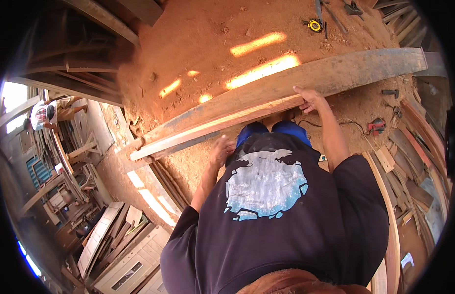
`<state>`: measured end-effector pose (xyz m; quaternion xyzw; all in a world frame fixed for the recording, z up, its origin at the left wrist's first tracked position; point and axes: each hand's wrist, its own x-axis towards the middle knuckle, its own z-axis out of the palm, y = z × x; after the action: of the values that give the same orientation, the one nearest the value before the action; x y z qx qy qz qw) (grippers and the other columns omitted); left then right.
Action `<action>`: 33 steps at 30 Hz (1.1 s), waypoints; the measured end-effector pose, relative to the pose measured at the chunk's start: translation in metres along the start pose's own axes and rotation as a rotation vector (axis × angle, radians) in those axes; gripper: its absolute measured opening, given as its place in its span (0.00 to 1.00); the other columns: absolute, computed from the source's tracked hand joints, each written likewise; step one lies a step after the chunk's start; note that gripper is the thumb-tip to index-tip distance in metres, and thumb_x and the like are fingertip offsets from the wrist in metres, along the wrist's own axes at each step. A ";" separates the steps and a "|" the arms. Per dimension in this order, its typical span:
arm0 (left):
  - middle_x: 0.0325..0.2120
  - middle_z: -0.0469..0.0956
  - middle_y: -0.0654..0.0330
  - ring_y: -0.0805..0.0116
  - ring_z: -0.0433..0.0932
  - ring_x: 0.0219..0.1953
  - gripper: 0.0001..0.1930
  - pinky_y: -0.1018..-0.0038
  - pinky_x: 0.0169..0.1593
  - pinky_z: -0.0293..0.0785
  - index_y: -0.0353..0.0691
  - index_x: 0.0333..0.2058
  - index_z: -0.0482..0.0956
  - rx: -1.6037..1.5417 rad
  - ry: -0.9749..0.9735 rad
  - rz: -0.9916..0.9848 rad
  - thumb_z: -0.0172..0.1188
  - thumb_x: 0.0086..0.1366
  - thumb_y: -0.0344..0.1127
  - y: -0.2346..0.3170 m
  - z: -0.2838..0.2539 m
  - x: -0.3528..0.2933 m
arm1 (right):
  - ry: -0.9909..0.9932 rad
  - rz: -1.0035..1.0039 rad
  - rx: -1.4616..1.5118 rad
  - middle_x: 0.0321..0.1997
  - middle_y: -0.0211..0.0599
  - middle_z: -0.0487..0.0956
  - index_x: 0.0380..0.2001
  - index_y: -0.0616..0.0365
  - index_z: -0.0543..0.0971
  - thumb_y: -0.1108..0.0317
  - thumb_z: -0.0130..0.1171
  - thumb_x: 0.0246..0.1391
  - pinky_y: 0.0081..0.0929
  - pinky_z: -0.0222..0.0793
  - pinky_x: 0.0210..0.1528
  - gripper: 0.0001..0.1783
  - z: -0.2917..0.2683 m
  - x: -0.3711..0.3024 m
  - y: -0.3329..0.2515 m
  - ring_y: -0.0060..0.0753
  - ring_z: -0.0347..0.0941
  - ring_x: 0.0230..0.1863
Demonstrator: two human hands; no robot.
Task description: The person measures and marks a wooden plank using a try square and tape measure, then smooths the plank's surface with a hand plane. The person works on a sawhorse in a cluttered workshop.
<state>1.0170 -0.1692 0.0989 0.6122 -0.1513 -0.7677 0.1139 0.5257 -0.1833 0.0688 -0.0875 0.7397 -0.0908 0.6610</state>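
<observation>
A long, narrow wooden plank [212, 125], with a pale, freshly cut face, lies across in front of me. It runs along the near side of a wider, weathered beam [364, 71]. At the plank's right end is my right hand [311, 100], fingers stretched and apart, touching or almost touching the wood. My left hand [221, 150] hovers near my left thigh, on the near side of the plank. Its fingers are loosely bent and apart, with nothing visible in them. A darker bar [190, 146] shows under the plank's left part.
Beyond the beam, a yellow tape measure [314, 25] lies on the sandy floor [198, 44]. A red power tool [376, 126] with a cord and a dark hammer-like tool [390, 92] are at right. Scrap boards [418, 196] pile up there. Another person [51, 112] stands far left.
</observation>
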 end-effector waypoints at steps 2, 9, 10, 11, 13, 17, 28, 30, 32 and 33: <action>0.61 0.73 0.44 0.50 0.77 0.55 0.49 0.53 0.58 0.73 0.45 0.69 0.62 -0.242 0.303 -0.016 0.70 0.59 0.68 -0.008 -0.067 0.005 | 0.041 0.016 0.051 0.59 0.50 0.76 0.66 0.57 0.70 0.33 0.53 0.65 0.50 0.82 0.47 0.42 0.011 0.011 0.002 0.49 0.80 0.47; 0.70 0.60 0.44 0.38 0.62 0.70 0.53 0.37 0.68 0.63 0.46 0.73 0.56 -0.639 0.460 0.290 0.67 0.58 0.69 0.077 -0.157 0.058 | 0.210 -0.042 0.220 0.55 0.41 0.77 0.60 0.51 0.74 0.50 0.50 0.70 0.42 0.80 0.40 0.24 0.020 0.051 0.041 0.40 0.76 0.44; 0.68 0.63 0.44 0.39 0.64 0.69 0.49 0.37 0.68 0.64 0.43 0.71 0.60 -0.592 0.481 0.324 0.67 0.60 0.66 0.083 -0.150 0.057 | 0.215 -0.074 0.181 0.54 0.40 0.78 0.59 0.51 0.76 0.51 0.51 0.70 0.41 0.80 0.40 0.23 0.023 0.043 0.046 0.39 0.75 0.45; 0.66 0.67 0.45 0.40 0.68 0.66 0.44 0.39 0.68 0.65 0.41 0.69 0.64 -0.611 0.508 0.377 0.65 0.61 0.61 0.075 -0.160 0.063 | 0.183 -0.098 0.221 0.54 0.40 0.78 0.59 0.50 0.76 0.50 0.52 0.69 0.43 0.80 0.41 0.23 0.028 0.030 0.046 0.39 0.75 0.47; 0.62 0.73 0.45 0.42 0.71 0.64 0.37 0.41 0.70 0.65 0.39 0.66 0.68 -0.705 0.487 0.423 0.65 0.63 0.51 0.058 -0.175 0.082 | 0.138 -0.102 0.248 0.57 0.39 0.79 0.61 0.48 0.77 0.50 0.51 0.70 0.44 0.79 0.42 0.23 0.032 0.006 0.048 0.39 0.75 0.49; 0.60 0.75 0.48 0.46 0.71 0.64 0.34 0.47 0.71 0.63 0.39 0.64 0.71 -0.734 0.333 0.495 0.66 0.61 0.47 0.025 -0.212 0.091 | 0.095 -0.020 0.156 0.60 0.38 0.81 0.65 0.50 0.75 0.51 0.51 0.71 0.50 0.78 0.45 0.25 0.030 -0.012 0.042 0.44 0.76 0.54; 0.64 0.71 0.46 0.46 0.68 0.65 0.42 0.43 0.70 0.61 0.38 0.65 0.69 -0.837 0.093 0.525 0.73 0.52 0.41 0.008 -0.214 0.105 | 0.517 -0.226 0.025 0.48 0.56 0.86 0.44 0.69 0.85 0.47 0.51 0.70 0.43 0.72 0.54 0.31 0.045 0.042 0.094 0.49 0.81 0.52; 0.63 0.71 0.46 0.45 0.69 0.64 0.41 0.45 0.70 0.63 0.38 0.65 0.70 -0.801 0.056 0.494 0.72 0.52 0.40 0.009 -0.199 0.103 | 0.580 -0.192 0.001 0.50 0.61 0.85 0.47 0.70 0.84 0.42 0.50 0.69 0.45 0.71 0.56 0.35 0.033 0.031 0.104 0.53 0.81 0.55; 0.58 0.76 0.48 0.46 0.72 0.62 0.37 0.43 0.70 0.64 0.38 0.58 0.75 -0.816 0.078 0.512 0.73 0.46 0.35 0.017 -0.171 0.106 | 0.624 -0.191 0.084 0.53 0.65 0.83 0.49 0.70 0.83 0.38 0.49 0.67 0.46 0.70 0.59 0.38 0.017 0.015 0.126 0.56 0.79 0.59; 0.55 0.78 0.49 0.47 0.74 0.61 0.35 0.43 0.70 0.65 0.37 0.55 0.77 -0.820 0.094 0.523 0.74 0.44 0.33 0.026 -0.148 0.103 | 0.641 -0.189 0.129 0.55 0.67 0.81 0.50 0.70 0.83 0.36 0.48 0.66 0.47 0.70 0.60 0.40 0.013 0.005 0.134 0.58 0.78 0.61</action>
<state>1.1380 -0.2444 -0.0146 0.4926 0.0200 -0.6812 0.5412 0.5372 -0.0549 0.0289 -0.0810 0.8911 -0.2211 0.3879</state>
